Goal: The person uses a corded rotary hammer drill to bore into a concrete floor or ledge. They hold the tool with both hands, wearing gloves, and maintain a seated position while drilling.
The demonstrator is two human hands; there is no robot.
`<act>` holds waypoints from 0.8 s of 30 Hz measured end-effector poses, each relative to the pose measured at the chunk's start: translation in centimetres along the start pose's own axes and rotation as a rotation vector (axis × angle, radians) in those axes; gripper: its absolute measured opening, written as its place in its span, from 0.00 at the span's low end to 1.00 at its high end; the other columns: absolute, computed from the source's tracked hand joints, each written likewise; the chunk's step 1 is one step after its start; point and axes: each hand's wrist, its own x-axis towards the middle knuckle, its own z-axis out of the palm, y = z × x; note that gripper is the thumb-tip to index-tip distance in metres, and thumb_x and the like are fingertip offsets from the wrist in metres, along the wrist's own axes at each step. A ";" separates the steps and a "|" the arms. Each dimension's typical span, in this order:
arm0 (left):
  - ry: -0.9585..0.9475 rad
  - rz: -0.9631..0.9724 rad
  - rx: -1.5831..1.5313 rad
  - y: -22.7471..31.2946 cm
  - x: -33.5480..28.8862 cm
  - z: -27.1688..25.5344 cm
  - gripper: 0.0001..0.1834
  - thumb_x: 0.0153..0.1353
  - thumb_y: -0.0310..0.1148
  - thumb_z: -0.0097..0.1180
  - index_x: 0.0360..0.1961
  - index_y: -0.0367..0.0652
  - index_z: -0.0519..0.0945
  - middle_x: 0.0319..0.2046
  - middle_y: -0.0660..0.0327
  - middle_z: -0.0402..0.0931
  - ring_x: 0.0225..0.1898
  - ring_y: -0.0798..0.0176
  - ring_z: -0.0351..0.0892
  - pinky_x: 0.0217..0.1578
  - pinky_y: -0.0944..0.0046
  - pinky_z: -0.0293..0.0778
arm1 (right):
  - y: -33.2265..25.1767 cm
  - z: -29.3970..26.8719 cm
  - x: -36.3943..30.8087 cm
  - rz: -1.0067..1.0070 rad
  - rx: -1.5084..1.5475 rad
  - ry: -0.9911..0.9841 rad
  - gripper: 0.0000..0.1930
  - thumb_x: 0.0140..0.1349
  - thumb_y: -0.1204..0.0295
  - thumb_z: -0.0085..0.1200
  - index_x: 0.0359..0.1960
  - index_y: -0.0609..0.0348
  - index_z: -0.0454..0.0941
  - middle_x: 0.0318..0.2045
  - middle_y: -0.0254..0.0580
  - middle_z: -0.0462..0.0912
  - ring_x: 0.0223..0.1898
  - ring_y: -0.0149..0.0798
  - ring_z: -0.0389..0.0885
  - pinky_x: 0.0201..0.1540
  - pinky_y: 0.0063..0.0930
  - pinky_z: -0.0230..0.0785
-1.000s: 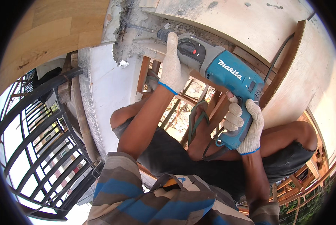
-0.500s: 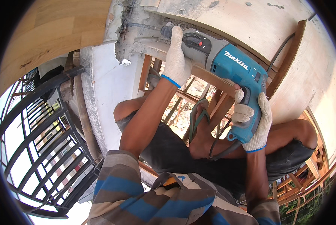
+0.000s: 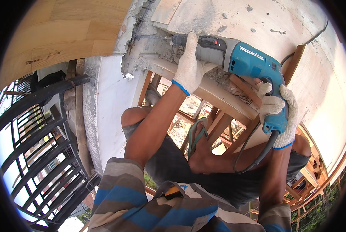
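Observation:
A teal and grey rotary hammer drill (image 3: 254,60) lies nearly level across the upper middle, its nose pointing left. My left hand (image 3: 189,65), in a white knit glove, is closed round the drill's front just behind the black chuck. My right hand (image 3: 283,106), gloved alike, wraps the rear handle; whether a finger presses the trigger is hard to make out. The long drill bit (image 3: 151,37) reaches into the broken edge of the concrete (image 3: 132,46). From the handle's base a dark power cord (image 3: 263,154) hangs and curves over my leg.
Wooden beams (image 3: 219,96) frame an opening below, with rubble beneath. Pale boards (image 3: 234,19) carry loose concrete chips. A black metal railing (image 3: 37,147) stands at left beside a white wall panel (image 3: 117,92). Wood-look planks (image 3: 68,31) fill the upper left. My sandalled foot (image 3: 198,135) rests by the opening.
The drill and both hands have shifted right and its rear end has dropped lower in view. The view itself has also moved a little. Both hands keep their grip.

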 end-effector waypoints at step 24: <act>-0.007 -0.066 -0.192 -0.3 -0.3 -1.0 0.38 0.78 0.62 0.55 0.74 0.44 0.68 0.68 0.52 0.74 0.70 0.50 0.75 0.72 0.38 0.74 | 1.7 -1.3 -1.4 0.015 -0.071 -0.024 0.37 0.76 0.71 0.56 0.78 0.79 0.53 0.52 0.51 0.81 0.34 0.26 0.80 0.39 0.25 0.81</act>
